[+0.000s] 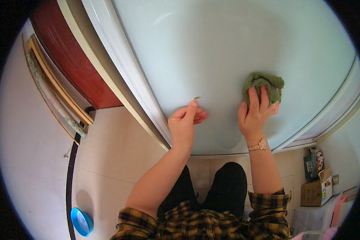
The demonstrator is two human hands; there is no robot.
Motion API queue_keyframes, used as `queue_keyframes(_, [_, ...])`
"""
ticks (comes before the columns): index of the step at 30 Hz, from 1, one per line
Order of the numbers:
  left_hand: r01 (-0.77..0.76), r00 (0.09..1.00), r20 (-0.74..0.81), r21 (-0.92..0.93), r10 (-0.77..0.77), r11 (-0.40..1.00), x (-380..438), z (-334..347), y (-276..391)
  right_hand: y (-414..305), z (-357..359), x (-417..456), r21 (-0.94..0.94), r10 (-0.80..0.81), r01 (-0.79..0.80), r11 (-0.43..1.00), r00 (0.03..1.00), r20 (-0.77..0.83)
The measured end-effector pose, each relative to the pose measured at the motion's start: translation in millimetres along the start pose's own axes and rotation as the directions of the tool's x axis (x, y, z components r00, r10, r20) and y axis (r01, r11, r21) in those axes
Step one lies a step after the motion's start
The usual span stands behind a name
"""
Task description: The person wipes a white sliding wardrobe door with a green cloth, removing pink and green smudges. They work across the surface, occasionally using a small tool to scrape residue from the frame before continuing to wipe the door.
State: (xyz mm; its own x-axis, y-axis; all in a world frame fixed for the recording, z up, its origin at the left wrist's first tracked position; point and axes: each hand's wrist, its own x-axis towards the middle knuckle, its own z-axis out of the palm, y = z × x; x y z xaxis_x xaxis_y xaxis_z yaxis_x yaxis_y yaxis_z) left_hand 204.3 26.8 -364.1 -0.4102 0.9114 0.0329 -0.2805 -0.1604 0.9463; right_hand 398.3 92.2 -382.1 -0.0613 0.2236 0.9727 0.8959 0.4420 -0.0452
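A pale glass door panel (pixel 228 45) in a white frame fills the middle of the view before me. My right hand (pixel 256 112), with a wristwatch (pixel 262 144) on its wrist, presses a crumpled green cloth (pixel 262 82) flat against the panel. To its left, my left hand (pixel 186 121) is raised close to the panel, thumb up and fingers curled. Just above the thumb tip is a small rainbow-coloured sticker (pixel 197 98); whether the fingers pinch it cannot be told.
A blue plastic basin (pixel 82 222) stands on the floor at lower left. Rolled material (pixel 51 96) and wooden strips (pixel 64 84) lean by the left wall, near a dark red door (pixel 75 54). Cardboard boxes (pixel 311 192) and a green bag (pixel 310 165) are at lower right.
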Motion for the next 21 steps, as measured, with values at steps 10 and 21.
queue_keyframes(10, [-0.036, 0.999, 0.001, 0.002, 0.036, 0.999, 0.7, 0.2, 0.0, 0.7, 1.0, -0.9, -0.009, 0.000, 0.000, 1.000, 1.000, 0.013])
queue_keyframes(21, [-0.087, 0.995, 0.060, 0.106, 0.081, 0.991, 6.5, -10.5, 5.6, -0.3, 0.8, -0.5, 0.012, 0.005, -0.005, 1.000, 1.000, -0.004])
